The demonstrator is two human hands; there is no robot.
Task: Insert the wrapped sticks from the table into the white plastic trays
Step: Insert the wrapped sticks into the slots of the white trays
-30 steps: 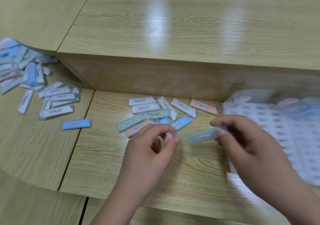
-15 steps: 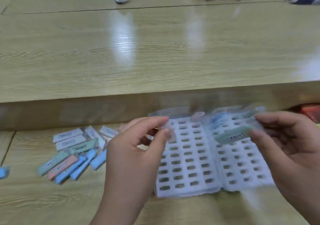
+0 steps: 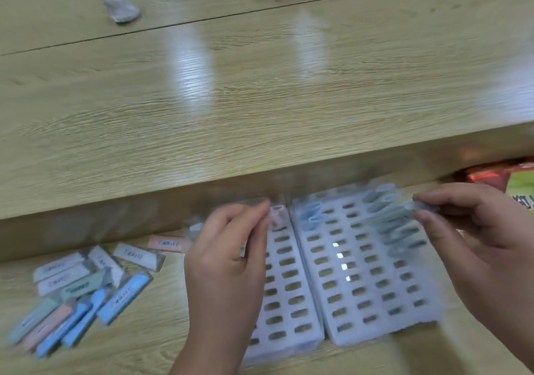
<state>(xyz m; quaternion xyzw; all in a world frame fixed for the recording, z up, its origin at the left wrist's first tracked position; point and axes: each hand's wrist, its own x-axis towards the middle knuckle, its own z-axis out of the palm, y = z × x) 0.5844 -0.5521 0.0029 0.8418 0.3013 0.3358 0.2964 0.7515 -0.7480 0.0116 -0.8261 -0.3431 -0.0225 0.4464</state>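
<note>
1. Loose sticks (image 3: 86,291) lie on the desk (image 3: 144,343), far left.
2. Left hand (image 3: 228,264) pinches a pinkish stick (image 3: 276,218) upright over the left tray (image 3: 286,302).
3. Right hand (image 3: 476,238) pinches a blurred stick (image 3: 404,215), lying sideways above the right tray (image 3: 361,288).

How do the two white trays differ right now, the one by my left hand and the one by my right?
The left tray is mostly bare, with only one pinkish stick standing at its far end; the right tray already has blue and greenish sticks standing along its far rows. The left hand covers part of the left tray; the right tray shows nearly whole. Both are white, slotted, and lie side by side on the table.
</note>
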